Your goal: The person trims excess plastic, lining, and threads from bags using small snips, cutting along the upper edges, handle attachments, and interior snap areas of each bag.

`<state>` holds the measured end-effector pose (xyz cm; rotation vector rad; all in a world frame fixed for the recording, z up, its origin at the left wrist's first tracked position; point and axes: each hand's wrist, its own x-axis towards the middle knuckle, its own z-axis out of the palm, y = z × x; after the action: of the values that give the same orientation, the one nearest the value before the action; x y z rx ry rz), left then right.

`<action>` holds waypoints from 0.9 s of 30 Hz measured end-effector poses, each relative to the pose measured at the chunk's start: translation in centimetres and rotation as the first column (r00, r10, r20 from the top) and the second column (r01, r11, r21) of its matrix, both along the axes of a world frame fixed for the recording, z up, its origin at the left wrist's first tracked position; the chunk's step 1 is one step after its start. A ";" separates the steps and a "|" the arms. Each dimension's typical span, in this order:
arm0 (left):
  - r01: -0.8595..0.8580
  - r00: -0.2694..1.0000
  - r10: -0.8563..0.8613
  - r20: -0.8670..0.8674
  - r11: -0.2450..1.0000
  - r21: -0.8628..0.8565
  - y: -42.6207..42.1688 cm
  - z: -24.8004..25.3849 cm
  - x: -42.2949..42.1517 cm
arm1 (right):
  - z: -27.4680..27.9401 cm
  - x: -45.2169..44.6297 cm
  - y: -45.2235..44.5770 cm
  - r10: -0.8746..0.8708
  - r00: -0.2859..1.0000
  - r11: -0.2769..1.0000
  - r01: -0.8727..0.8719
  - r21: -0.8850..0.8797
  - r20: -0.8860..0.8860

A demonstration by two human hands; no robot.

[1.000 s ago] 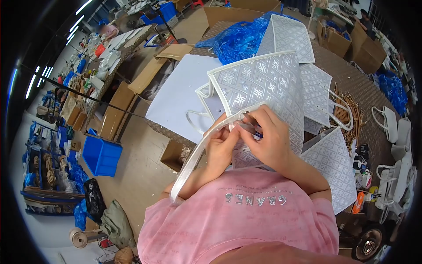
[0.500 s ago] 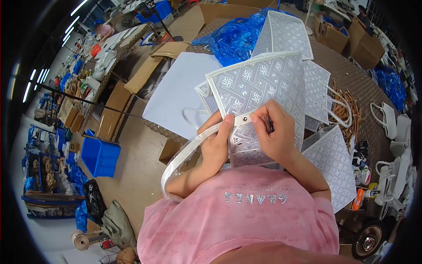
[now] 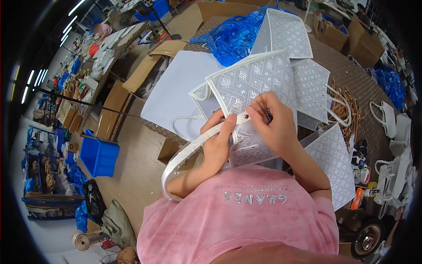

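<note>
My left hand (image 3: 219,137) is closed around a white strap (image 3: 187,151), its thumb pressing the strap against the edge of a white-and-silver patterned bag (image 3: 259,79). The strap loops back over my left forearm. Near the strap's end, a small dark stud (image 3: 246,116) shows beside my right thumb. My right hand (image 3: 277,125) is curled over the patterned side, fingers bent together. A small dark object (image 3: 269,116) shows between these fingers; its kind I cannot make out.
More patterned bag pieces (image 3: 329,163) lie to the right, near gold-coloured chains (image 3: 340,110). Blue plastic wrapping (image 3: 233,37) and a white sheet (image 3: 176,88) lie on the table. White bags (image 3: 389,171) are at far right. A blue bin (image 3: 100,156) stands on the floor at left.
My right hand has shifted slightly and turned, its fingers now partly smeared by motion. The patterned bag has tilted a little leftward. My left hand keeps its hold on the strap.
</note>
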<state>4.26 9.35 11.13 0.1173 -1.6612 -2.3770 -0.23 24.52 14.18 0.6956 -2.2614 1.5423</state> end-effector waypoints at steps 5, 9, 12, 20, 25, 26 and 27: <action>0.023 0.999 -0.029 0.025 0.975 0.222 0.4 0.3 -0.1 | 0.2 0.9 1.0 0.000 0.991 0.997 0.010 0.079 -0.132; -0.005 1.000 -0.005 0.029 0.940 0.340 0.5 0.0 -0.3 | -0.6 2.5 1.9 0.064 0.979 0.961 -0.008 0.276 -0.193; 0.016 0.999 -0.031 0.033 0.929 0.370 0.4 -0.5 -0.3 | -0.8 2.8 2.0 0.094 0.979 0.935 -0.023 0.354 -0.182; 0.036 0.997 -0.059 0.046 0.914 0.403 0.7 -0.1 -0.1 | -1.5 2.7 2.1 0.078 0.950 0.935 0.036 0.354 -0.302; 0.063 0.996 -0.080 0.025 0.911 0.407 0.9 0.0 0.0 | -1.7 2.6 2.0 0.057 0.947 0.921 0.072 0.383 -0.316; 0.069 0.996 -0.085 0.020 0.911 0.407 0.9 0.0 0.0 | -1.7 2.6 2.0 0.041 0.949 0.920 0.086 0.382 -0.312; 0.075 0.996 -0.089 0.016 0.911 0.407 1.0 0.0 0.0 | -1.7 2.6 2.0 0.042 0.949 0.920 0.085 0.384 -0.312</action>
<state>4.25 10.32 11.11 0.1631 -1.1789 -2.7675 2.36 26.49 12.46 0.9432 -2.3307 0.8844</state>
